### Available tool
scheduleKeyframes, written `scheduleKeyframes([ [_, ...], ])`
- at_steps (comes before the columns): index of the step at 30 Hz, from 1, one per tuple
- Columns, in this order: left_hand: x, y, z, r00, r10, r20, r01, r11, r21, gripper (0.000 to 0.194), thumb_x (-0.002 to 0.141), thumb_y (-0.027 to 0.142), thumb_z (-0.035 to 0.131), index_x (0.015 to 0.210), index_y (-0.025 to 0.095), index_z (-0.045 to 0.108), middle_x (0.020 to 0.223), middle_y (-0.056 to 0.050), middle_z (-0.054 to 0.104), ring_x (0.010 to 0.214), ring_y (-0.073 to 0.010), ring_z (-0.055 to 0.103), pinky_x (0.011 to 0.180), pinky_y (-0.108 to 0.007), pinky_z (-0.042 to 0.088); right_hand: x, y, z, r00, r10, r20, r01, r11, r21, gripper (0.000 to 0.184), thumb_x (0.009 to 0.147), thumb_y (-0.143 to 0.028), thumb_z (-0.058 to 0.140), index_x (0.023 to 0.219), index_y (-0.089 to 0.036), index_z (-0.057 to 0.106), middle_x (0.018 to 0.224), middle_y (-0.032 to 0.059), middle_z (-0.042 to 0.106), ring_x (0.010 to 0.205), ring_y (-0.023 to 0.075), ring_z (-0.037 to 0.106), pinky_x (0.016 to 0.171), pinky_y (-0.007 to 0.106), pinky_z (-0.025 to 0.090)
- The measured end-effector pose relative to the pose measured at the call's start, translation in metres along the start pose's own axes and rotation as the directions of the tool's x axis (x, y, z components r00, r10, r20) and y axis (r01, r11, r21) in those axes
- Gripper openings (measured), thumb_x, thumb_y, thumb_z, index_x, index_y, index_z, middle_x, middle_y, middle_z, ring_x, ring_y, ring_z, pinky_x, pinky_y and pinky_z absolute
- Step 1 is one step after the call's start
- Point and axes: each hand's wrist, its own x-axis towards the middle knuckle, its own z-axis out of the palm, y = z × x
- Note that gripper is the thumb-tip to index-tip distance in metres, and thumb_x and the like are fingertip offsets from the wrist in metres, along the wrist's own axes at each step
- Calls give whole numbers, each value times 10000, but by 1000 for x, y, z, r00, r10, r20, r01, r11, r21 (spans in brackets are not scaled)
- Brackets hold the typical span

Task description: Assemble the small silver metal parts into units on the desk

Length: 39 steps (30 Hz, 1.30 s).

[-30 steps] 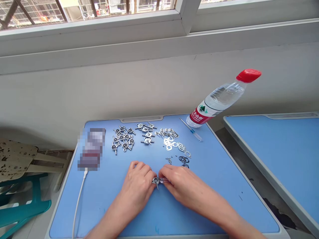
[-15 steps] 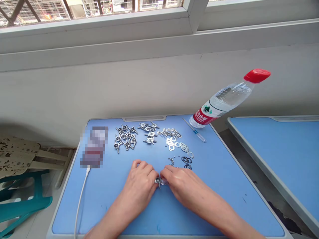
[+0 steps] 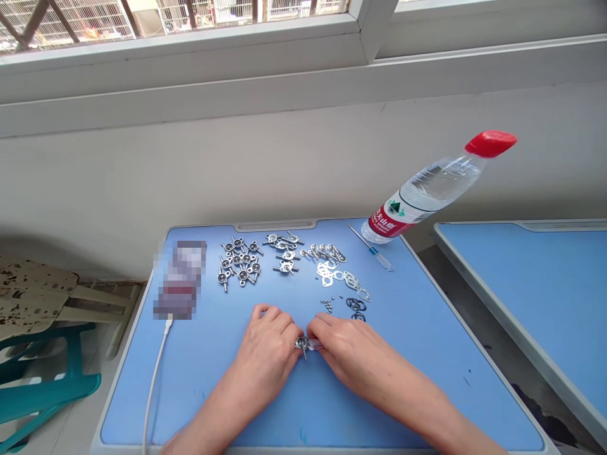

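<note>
Pinched in the fingers of my left hand (image 3: 270,347) is a small metal fitting (image 3: 302,343) with a thin stem pointing towards me. My right hand (image 3: 348,347) grips a clear plastic-handled tool (image 3: 313,344) right beside the fitting; its tip cannot be made out. Both hands rest low over the blue table, fingertips almost together. Beyond them lie several round-cupped metal fittings (image 3: 238,260), more flanged metal fittings (image 3: 287,255), small metal levers (image 3: 325,251), flat metal plates (image 3: 325,274), tiny screws (image 3: 327,305) and black rubber rings (image 3: 356,304).
A water bottle (image 3: 417,196) with a red cap stands at the table's back right, near a clear-handled screwdriver (image 3: 374,251). At left lies a blurred phone (image 3: 180,281) with a white cable (image 3: 155,379). Another blue table (image 3: 535,272) is to the right, a teal stool (image 3: 47,392) at left.
The whole view has shifted slightly, so the scene sits further right. Both hands keep hold of the fitting and the clear-handled tool, with only slight finger movement.
</note>
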Motion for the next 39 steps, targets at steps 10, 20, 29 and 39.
scheduleKeyframes([
  [10,0,0,0,1000,6,-14,-6,1000,8,73,859,114,604,852,179,569,828,-6,600,810,-186,510,836,-377,400,1,-5,-2,999,22,-42,-19,998,63,244,789,40,444,712,-191,464,686,3,584,512,138,503,489,284,164],
  [20,0,1,-3,1000,-3,-14,3,1000,-18,84,853,109,620,871,185,588,836,-7,607,823,-188,527,847,-381,399,2,1,-1,998,53,-32,-49,991,121,250,826,23,445,686,-181,477,700,10,589,560,135,500,518,267,202],
  [29,1,2,-3,1000,-9,1,9,1000,-3,74,862,115,608,867,187,588,819,-3,599,807,-189,517,856,-393,392,2,1,2,997,57,-49,-51,993,102,258,785,50,455,668,-178,482,675,3,571,507,119,435,497,280,154],
  [39,1,1,-2,1000,2,-18,-2,1000,7,87,867,116,593,837,193,566,815,2,599,806,-184,526,845,-380,397,9,1,-10,992,122,26,-125,966,228,208,872,-76,514,692,-176,537,715,13,616,603,145,543,516,261,232],
])
